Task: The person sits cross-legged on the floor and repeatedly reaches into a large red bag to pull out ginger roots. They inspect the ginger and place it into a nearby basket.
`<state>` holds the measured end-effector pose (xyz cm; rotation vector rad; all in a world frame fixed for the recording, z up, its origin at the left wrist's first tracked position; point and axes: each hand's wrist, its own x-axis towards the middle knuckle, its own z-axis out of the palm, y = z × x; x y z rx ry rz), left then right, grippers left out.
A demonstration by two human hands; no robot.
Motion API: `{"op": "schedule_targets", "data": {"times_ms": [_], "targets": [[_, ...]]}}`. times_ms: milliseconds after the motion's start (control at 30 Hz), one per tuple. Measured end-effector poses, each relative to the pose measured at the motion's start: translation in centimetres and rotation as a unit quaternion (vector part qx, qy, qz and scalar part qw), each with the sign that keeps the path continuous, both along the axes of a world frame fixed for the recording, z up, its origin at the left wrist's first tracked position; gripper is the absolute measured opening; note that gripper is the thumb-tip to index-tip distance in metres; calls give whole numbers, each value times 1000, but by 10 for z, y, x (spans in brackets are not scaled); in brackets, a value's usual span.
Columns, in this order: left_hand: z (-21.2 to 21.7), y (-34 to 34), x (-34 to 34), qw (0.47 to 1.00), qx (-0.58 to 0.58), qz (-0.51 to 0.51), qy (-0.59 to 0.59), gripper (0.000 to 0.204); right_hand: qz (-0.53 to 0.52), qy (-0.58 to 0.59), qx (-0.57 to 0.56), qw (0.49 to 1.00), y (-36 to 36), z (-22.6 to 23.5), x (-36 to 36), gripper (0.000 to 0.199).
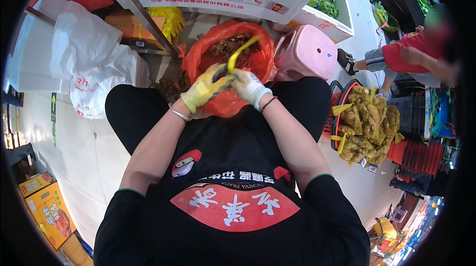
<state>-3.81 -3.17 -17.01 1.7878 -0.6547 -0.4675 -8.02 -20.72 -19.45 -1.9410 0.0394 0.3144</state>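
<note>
Both of my hands meet in front of me, above the near edge of an open red plastic bag (191, 48). My left hand (210, 85), in a yellow-stained glove, is closed around the lower end of a limp yellow strip (241, 52), which looks like netting. My right hand (247, 85), in a whiter glove, pinches the same spot from the other side. The strip's free end rises and bends to the right over the bag. Brown, knobbly pieces that look like ginger (230, 45) lie inside the bag. My fingertips partly hide one another.
A pink plastic stool (307, 50) stands right of the bag. Farther right, a basket (342, 100) holds yellow net bags of ginger (369, 122). White plastic bags (94, 58) and yellow netting (172, 22) are at left. Another person (416, 50) is at the upper right.
</note>
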Motion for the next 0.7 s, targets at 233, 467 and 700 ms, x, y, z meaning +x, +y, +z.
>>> {"op": "schedule_targets", "data": {"times_ms": [233, 467, 700], "targets": [[-6, -1, 15, 916, -211, 165, 297, 39, 182, 62, -180, 965, 18, 5, -6, 30], [-9, 8, 13, 973, -139, 62, 175, 33, -113, 5, 343, 932, 1, 29, 16, 36], [5, -1, -6, 981, -86, 3, 171, 28, -195, 37, 299, 933, 4, 28, 10, 28]]}}
